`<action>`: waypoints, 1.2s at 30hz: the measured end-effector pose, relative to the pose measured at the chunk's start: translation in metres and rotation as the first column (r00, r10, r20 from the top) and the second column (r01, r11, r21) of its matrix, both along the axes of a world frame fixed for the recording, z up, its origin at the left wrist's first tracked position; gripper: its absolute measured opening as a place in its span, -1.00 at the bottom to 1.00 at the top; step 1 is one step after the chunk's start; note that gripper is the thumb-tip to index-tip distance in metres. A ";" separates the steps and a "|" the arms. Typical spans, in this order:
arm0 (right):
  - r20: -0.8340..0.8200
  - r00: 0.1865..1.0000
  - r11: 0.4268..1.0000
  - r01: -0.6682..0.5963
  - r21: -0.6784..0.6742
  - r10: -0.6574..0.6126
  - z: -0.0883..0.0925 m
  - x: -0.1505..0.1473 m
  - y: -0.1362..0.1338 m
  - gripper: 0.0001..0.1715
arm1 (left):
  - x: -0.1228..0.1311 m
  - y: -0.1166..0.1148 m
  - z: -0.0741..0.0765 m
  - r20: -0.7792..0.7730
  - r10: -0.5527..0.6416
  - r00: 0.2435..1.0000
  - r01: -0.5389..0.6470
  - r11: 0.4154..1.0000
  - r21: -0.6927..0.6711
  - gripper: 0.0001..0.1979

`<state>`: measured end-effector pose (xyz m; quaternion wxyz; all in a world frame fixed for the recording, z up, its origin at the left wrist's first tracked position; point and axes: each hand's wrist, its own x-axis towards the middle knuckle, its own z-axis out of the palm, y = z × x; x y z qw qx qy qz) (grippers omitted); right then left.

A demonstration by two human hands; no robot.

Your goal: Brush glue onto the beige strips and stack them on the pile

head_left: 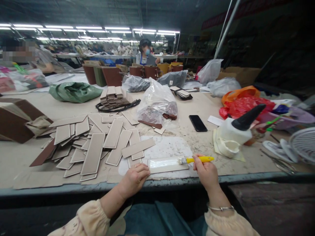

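My right hand (pixel 205 171) grips the yellow handle of a paintbrush (pixel 200 159). Its bristles rest on the right part of a flat rectangular panel (pixel 166 163), whose top is coated with something wet, white and shiny. With curled fingers, my left hand (pixel 136 177) holds that panel's left end against the table edge. Beneath it lies a stained white sheet (pixel 169 146). To the left spreads a loose pile of similar beige panels (pixel 92 154) with pale edges, and one of them (pixel 138 147) overlaps the white sheet.
A white glue bottle (pixel 231 132) with a black nozzle stands at right, near scissors (pixel 280 164) and a fan (pixel 304 144). A phone (pixel 198 123) and a clear plastic bag (pixel 157 105) lie farther back. Co-workers sit beyond, one (pixel 147 55) facing me behind brown boxes (pixel 112 76).
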<state>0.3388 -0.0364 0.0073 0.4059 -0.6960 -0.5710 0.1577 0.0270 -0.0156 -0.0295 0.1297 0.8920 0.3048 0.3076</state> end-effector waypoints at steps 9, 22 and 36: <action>-0.160 0.985 0.996 0.071 0.049 -0.063 0.004 0.002 -0.006 -0.44 | 0.001 0.000 0.002 0.009 0.009 1.000 -0.009 1.000 0.004 -0.82; -0.602 0.753 0.944 -0.330 0.001 0.264 -0.006 -0.092 0.003 -0.54 | 0.001 -0.002 0.004 -0.024 0.032 0.999 -0.033 0.999 -0.016 -0.79; -0.256 0.930 0.959 -0.282 -0.034 0.264 -0.006 -0.047 0.000 -0.42 | 0.002 -0.001 0.004 -0.009 0.027 1.000 -0.027 1.000 -0.001 -0.81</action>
